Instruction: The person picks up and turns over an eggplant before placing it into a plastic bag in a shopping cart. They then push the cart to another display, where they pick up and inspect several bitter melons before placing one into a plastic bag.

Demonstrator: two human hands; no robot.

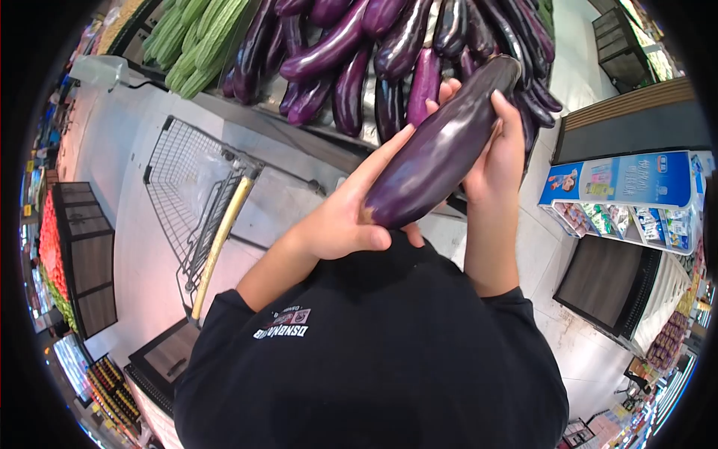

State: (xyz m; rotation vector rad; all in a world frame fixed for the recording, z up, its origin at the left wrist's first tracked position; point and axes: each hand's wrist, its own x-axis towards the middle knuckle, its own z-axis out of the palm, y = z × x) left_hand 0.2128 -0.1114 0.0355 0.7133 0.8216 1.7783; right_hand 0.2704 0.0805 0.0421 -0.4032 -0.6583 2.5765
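A large dark purple eggplant is held slantwise in front of my chest, its stem end up and to the right. My left hand cradles the lower, rounded end, thumb at the near side and fingers partly hidden underneath. Around the upper part, near the stem, my right hand is wrapped, with its thumb on the skin. Just beyond, a heap of glossy eggplants lies on the display stand.
Left of the eggplants lie long ridged green gourds. A wire shopping cart with a yellow handle stands on the floor to my left. A blue-topped shelf of packets is at the right, near dark display bins.
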